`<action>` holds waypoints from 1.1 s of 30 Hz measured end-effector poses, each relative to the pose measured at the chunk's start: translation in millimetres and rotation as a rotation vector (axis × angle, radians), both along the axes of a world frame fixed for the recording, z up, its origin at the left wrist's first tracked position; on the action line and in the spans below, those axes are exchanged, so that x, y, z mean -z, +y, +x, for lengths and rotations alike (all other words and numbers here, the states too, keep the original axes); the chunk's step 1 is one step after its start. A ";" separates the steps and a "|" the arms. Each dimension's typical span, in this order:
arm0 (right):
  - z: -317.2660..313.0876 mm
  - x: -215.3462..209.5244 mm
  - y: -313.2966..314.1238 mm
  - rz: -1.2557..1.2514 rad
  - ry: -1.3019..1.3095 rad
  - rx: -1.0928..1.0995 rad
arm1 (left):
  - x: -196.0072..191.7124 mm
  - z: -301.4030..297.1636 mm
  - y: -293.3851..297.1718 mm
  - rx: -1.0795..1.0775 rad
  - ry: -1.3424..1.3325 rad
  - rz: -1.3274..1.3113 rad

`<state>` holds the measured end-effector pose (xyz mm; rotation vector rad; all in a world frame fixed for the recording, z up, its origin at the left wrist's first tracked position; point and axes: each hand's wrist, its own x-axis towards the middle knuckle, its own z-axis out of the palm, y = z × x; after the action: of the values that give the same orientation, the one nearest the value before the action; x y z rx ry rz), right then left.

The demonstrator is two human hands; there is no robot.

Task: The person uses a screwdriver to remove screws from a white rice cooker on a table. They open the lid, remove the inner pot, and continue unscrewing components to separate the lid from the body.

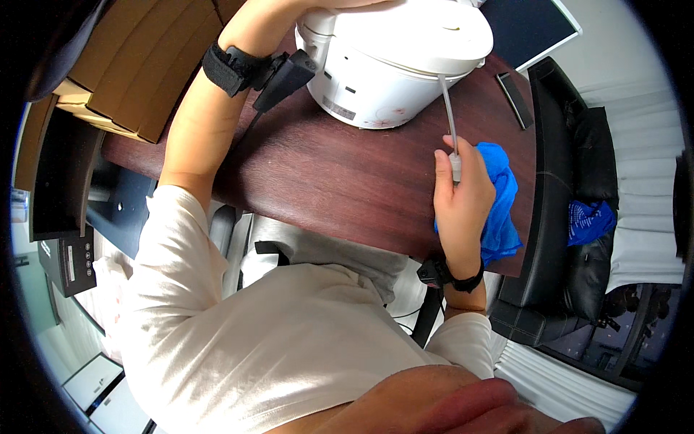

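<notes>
A smooth, rounded white plastic rice cooker (394, 58) stands at the far edge of a dark reddish wood-grain table (340, 173). The right hand (463, 199) has its fingers clamped on a thin grey stick-like tool (450, 116) touching the cooker's lid rim, with a crumpled blue cloth (502, 202) beneath. The left hand's fingers are out of view above the cooker. Brown cardboard boxes (137, 65) lie left; a black leather seat (578, 188) stands right.

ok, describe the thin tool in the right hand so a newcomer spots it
Start at the white cooker on the dark wood table. A slim grey-white stick runs from its lid edge to the right hand, which also holds a blue cloth. It is the only thin, pale rod there.
</notes>
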<state>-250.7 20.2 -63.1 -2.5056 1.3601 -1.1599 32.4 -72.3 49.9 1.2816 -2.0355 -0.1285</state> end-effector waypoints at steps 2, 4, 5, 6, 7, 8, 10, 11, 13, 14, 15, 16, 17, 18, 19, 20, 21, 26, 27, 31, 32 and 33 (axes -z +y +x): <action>-0.6 -2.4 0.6 -0.046 0.090 0.003 | 0.5 1.8 1.2 0.012 -0.012 -0.006; 3.7 -5.3 3.6 -0.059 0.145 -0.008 | -2.1 1.9 4.3 0.006 -0.007 -0.005; 4.2 -1.0 4.6 0.122 0.010 -0.066 | -2.2 -0.4 3.1 0.021 -0.004 -0.004; 5.4 5.9 3.4 0.303 -0.127 -0.127 | -1.4 -1.5 2.0 0.031 0.005 0.005; 8.0 9.0 3.0 0.481 -0.266 -0.188 | -0.6 -2.0 0.6 0.041 0.014 0.014; 10.8 11.6 4.0 0.562 -0.364 -0.216 | 0.3 -2.5 -1.1 0.051 0.024 0.023; 19.4 12.3 8.3 0.721 -0.571 -0.282 | 2.6 -4.3 -4.1 0.075 0.044 0.009; 19.5 8.0 7.5 0.705 -0.503 -0.247 | 2.5 -2.0 -3.2 0.072 0.055 0.001; 14.3 -2.1 6.8 0.439 -0.228 -0.157 | 0.4 0.2 -1.0 0.025 0.020 -0.008; 10.5 -8.2 8.7 0.305 -0.092 -0.104 | 0.6 -0.4 -0.3 0.009 0.004 -0.011; 8.6 -20.1 13.5 0.305 -0.037 -0.085 | 0.6 0.0 0.3 0.013 0.009 -0.002; 7.9 -28.5 16.2 0.291 0.005 -0.075 | -0.2 0.7 0.8 0.019 0.014 0.007; 6.7 -36.3 18.6 0.272 0.044 -0.059 | -2.4 -0.5 1.0 0.031 0.019 0.012; 4.9 -41.1 20.8 0.254 0.084 -0.043 | -4.1 -2.6 3.1 0.040 0.044 0.047; 3.2 -43.3 21.4 0.225 0.155 -0.011 | -5.6 -4.9 6.1 0.050 0.069 0.082; 2.4 -49.8 23.0 0.216 0.233 0.018 | -8.3 -6.1 7.5 0.062 0.090 0.116; 1.5 -59.9 25.3 0.207 0.312 0.048 | -9.3 -6.5 6.7 0.068 0.117 0.130; -3.8 -92.6 18.3 0.074 0.550 -0.017 | -3.8 -0.5 3.1 0.069 0.244 0.103; -5.1 -97.6 16.7 0.055 0.549 -0.045 | -3.2 -0.5 3.0 0.056 0.248 0.103; -16.0 -93.8 3.0 -0.044 0.540 -0.140 | -11.1 -13.3 18.3 0.056 0.353 0.146; -17.1 -87.2 1.2 -0.037 0.540 -0.111 | -13.9 -16.1 20.4 0.076 0.416 0.178; -18.0 -82.5 -0.7 -0.204 0.508 -0.164 | -18.8 -16.1 17.5 0.165 0.464 0.265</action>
<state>-268.7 19.5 19.4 -3.1389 1.1276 -0.6851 16.3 -54.8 68.7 1.1065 -1.7508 -0.7250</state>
